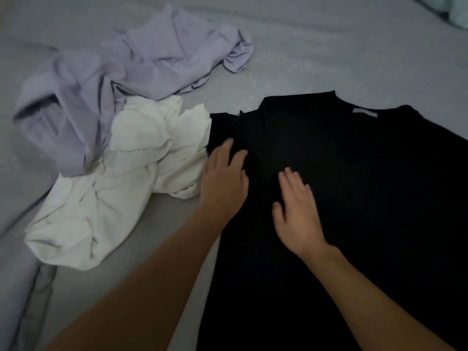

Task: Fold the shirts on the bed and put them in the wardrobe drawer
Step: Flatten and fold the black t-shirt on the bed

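Note:
A black shirt [354,198] lies spread flat on the grey bed, its collar with a pale label pointing away from me. My left hand [224,181] rests palm down on the shirt's left edge, by the folded-in sleeve, fingers apart. My right hand [297,211] lies flat on the middle of the shirt, fingers spread. Neither hand grips the fabric. A crumpled white shirt [121,178] lies to the left of the black one, touching its sleeve. A crumpled lilac shirt [131,69] lies behind and partly over the white one.
The grey bed sheet [329,54] stretches behind the shirts. The bed's left edge [20,224] runs down the left side. A pale green bundle [450,8] sits at the far right corner.

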The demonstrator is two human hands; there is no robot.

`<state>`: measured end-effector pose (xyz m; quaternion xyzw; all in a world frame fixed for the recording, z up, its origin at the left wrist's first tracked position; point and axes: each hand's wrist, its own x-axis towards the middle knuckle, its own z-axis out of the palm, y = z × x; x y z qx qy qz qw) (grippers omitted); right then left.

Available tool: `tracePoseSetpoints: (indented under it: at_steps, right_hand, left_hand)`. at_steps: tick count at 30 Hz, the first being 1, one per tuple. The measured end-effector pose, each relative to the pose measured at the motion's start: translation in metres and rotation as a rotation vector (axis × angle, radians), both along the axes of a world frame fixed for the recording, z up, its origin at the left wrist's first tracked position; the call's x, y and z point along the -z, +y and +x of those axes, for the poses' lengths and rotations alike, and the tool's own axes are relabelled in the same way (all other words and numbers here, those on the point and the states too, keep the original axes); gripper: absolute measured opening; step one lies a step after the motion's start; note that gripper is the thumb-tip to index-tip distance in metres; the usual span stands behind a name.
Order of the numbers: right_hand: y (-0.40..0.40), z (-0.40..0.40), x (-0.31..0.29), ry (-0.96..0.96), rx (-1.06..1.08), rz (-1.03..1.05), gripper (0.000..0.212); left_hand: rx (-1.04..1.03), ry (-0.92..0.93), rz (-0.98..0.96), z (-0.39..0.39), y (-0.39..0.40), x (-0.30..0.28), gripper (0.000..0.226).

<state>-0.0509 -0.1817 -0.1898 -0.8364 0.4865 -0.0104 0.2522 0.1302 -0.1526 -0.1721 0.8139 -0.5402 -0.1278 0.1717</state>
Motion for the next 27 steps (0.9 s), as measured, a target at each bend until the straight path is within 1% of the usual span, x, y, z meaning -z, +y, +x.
tracePoseSetpoints:
  at_steps: [2, 3, 5, 6, 7, 8, 9, 10, 11, 13, 14, 15, 16, 17, 19, 21, 23, 25, 26, 27]
  right_hand:
    - [-0.037, 0.003, 0.006, 0.111, 0.121, -0.011, 0.068]
    - [-0.048, 0.010, 0.009, 0.147, 0.122, -0.016, 0.070]
    - [-0.052, 0.035, 0.014, 0.172, 0.039, -0.030, 0.072]
    - [-0.047, 0.050, 0.015, 0.162, -0.018, -0.031, 0.073]
    - [-0.041, 0.064, 0.015, 0.151, -0.080, -0.030, 0.073]
    - [-0.034, 0.077, 0.014, 0.138, -0.146, -0.027, 0.072]
    - [-0.028, 0.086, 0.012, 0.111, -0.210, -0.016, 0.070]
    - [-0.024, 0.091, 0.009, 0.070, -0.262, -0.002, 0.068]
    - [-0.024, 0.091, 0.006, 0.023, -0.287, 0.008, 0.066]
    - [-0.033, 0.082, -0.001, -0.076, -0.216, 0.026, 0.064]
    - [-0.041, 0.076, -0.004, -0.114, -0.137, 0.046, 0.064]
    - [-0.050, 0.070, -0.007, -0.135, -0.057, 0.080, 0.064]
    - [-0.058, 0.065, -0.009, -0.138, 0.004, 0.127, 0.064]
    - [-0.066, 0.062, -0.010, -0.130, 0.035, 0.175, 0.065]
    - [-0.076, 0.061, -0.012, -0.117, 0.027, 0.233, 0.067]
    - [-0.078, 0.066, -0.016, -0.147, -0.004, 0.257, 0.068]
    - [-0.073, 0.072, -0.022, -0.205, 0.004, 0.264, 0.070]
    - [-0.065, 0.081, -0.030, -0.253, 0.010, 0.273, 0.076]
    - [-0.059, 0.086, -0.035, -0.271, -0.004, 0.283, 0.080]
    - [-0.054, 0.092, -0.039, -0.296, -0.013, 0.307, 0.083]
  left_hand:
    - [-0.145, 0.026, 0.040, 0.014, -0.029, 0.004, 0.053]
    - [-0.242, 0.081, 0.044, 0.022, -0.042, 0.005, 0.059]
    - [-0.392, 0.218, 0.033, 0.037, -0.062, 0.006, 0.071]
    - [-0.421, 0.269, 0.044, 0.042, -0.069, 0.006, 0.075]
    - [-0.424, 0.303, 0.070, 0.049, -0.075, 0.006, 0.073]
    - [-0.415, 0.321, 0.096, 0.056, -0.081, 0.006, 0.063]
    - [-0.405, 0.317, 0.118, 0.063, -0.084, 0.005, 0.048]
    - [-0.402, 0.295, 0.130, 0.069, -0.086, 0.003, 0.032]
    - [-0.408, 0.275, 0.132, 0.076, -0.088, 0.001, 0.023]
    - [-0.472, 0.321, 0.064, 0.086, -0.087, -0.003, 0.014]
    - [-0.512, 0.381, 0.002, 0.087, -0.085, -0.005, 0.013]
    - [-0.545, 0.452, -0.056, 0.087, -0.082, -0.007, 0.018]
    - [-0.582, 0.547, -0.091, 0.084, -0.079, -0.009, 0.023]
    - [-0.624, 0.679, -0.110, 0.081, -0.078, -0.012, 0.023]
    - [-0.701, 0.953, -0.099, 0.075, -0.078, -0.016, 0.016]
    - [-0.747, 1.089, -0.098, 0.072, -0.078, -0.019, 0.008]
    - [-0.822, 1.199, -0.162, 0.072, -0.077, -0.023, 0.026]
    - [-0.863, 1.194, -0.256, 0.072, -0.072, -0.030, 0.035]
    - [-0.823, 1.155, -0.291, 0.071, -0.070, -0.035, 0.037]
    - [-0.732, 1.132, -0.295, 0.067, -0.069, -0.040, 0.038]
